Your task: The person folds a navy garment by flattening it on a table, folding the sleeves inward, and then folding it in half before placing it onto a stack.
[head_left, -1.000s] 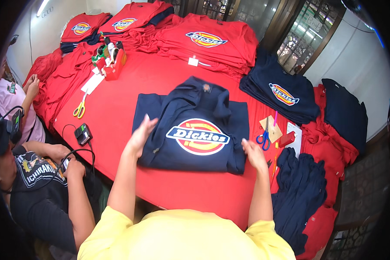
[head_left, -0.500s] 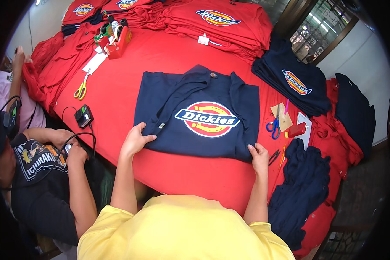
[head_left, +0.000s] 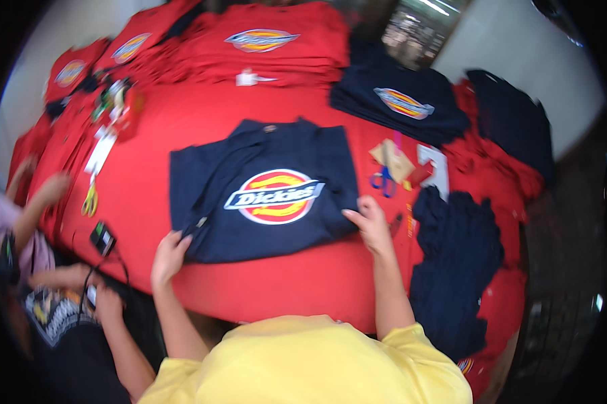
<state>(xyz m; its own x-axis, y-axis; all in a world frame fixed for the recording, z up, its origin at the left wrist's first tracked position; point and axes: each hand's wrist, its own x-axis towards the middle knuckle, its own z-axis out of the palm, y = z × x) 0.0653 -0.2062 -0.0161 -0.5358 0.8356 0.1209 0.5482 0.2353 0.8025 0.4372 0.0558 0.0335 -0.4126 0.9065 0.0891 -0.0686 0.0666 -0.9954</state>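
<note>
A folded navy shirt (head_left: 273, 195) lies face up in front of me, with an oval red, yellow and white print on its chest and its collar at the far side. My left hand (head_left: 170, 257) pinches the near left corner between thumb and fingers. At the near right corner, my right hand (head_left: 369, 223) has thumb and fingers closed on the hem. Both forearms reach in from below, out of yellow sleeves. The cloth between my hands lies fairly flat on the red-covered table (head_left: 283, 289).
Folded red shirts (head_left: 270, 60) and navy shirts (head_left: 398, 101) are piled at the back. Blue scissors (head_left: 383, 182) and a crumpled navy garment (head_left: 452, 262) lie right. Yellow scissors (head_left: 90, 200) and a small black device (head_left: 103, 238) lie left, near two people.
The whole view has turned, shifting the table's things leftward, with some blur. Both hands keep their corners, and the shirt's upper left part looks flatter.
</note>
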